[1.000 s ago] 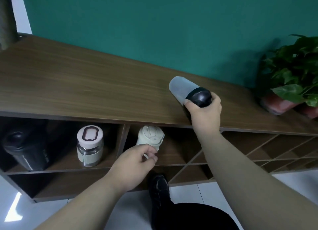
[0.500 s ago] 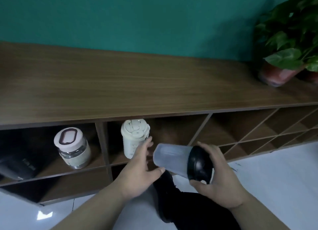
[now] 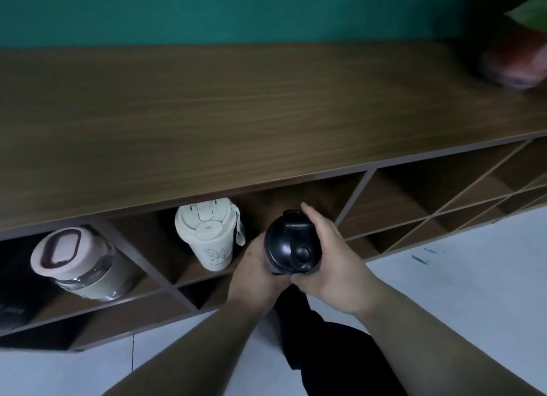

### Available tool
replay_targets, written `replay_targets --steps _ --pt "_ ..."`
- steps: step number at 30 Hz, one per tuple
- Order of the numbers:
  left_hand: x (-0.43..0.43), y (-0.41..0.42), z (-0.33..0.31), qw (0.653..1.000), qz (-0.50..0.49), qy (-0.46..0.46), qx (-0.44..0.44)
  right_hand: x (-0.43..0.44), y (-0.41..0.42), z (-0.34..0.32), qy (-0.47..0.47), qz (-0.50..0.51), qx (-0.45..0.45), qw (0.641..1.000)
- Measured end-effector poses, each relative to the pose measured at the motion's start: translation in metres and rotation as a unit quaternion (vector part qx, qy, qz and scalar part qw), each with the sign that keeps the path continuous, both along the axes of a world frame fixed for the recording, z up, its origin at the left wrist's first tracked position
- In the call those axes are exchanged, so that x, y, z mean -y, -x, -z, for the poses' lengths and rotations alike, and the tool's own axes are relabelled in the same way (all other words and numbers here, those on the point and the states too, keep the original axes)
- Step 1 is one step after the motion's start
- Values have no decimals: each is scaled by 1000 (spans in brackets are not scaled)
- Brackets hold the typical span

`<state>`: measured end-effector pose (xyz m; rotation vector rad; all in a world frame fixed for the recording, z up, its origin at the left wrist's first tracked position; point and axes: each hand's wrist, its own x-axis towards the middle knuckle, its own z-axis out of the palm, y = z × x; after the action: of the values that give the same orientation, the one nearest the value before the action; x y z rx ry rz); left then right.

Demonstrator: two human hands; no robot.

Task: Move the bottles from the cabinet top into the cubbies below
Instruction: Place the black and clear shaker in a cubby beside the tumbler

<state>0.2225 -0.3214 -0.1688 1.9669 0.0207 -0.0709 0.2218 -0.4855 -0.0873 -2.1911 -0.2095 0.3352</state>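
A bottle with a black lid [image 3: 291, 244] is upright at the mouth of a cubby, held from both sides. My left hand [image 3: 256, 272] wraps its left side and my right hand [image 3: 328, 265] grips its right side and lid. Its frosted body is hidden behind the lid and my hands. In the same cubby, to its left, stands a cream tumbler [image 3: 208, 232]. One cubby further left holds a clear jar with a pink lid [image 3: 74, 259]. The brown wooden cabinet top [image 3: 236, 114] carries no bottle in view.
A potted plant [image 3: 515, 55] stands at the far right of the cabinet top. Diagonal lattice cubbies [image 3: 444, 200] fill the right end of the cabinet. A dark bottle [image 3: 9, 309] shows at the left edge. My black shoe [image 3: 299, 315] rests on the pale floor below.
The bottle came off the cabinet top, went down in front of the cabinet lying sideways, and now stands upright at the cubby mouth. My left hand has joined my right on it.
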Motion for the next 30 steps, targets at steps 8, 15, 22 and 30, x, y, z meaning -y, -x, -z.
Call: replay_targets --steps 8,15,22,30 --pt "19 -32 24 998 -38 -1 -46 -13 -40 26 -37 80 -9 996" --pt "10 -34 39 996 -55 -47 -44 -16 -51 31 -31 77 -18 996" --pt "2 -41 49 991 -23 -123 -39 -18 -51 36 -33 85 -20 996" --pt "-1 -44 52 986 -30 -159 -49 -19 -47 42 -51 97 -10 994"
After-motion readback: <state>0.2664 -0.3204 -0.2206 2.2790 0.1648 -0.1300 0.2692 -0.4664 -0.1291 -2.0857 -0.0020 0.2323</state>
